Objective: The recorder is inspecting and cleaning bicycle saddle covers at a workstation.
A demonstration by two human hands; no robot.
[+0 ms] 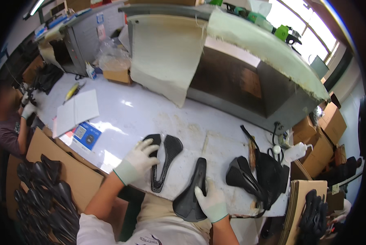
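Black saddle: long axis fore-aft, nose away, slightly right; right hand gripping its edge; left hand, fingers half-spread, on cutout saddle.

matt saddle, glossy tabletop

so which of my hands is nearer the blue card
Left: your left hand is at the black V-shaped pad, right of and below the blue card; your right hand, at the black saddle, is farther right.
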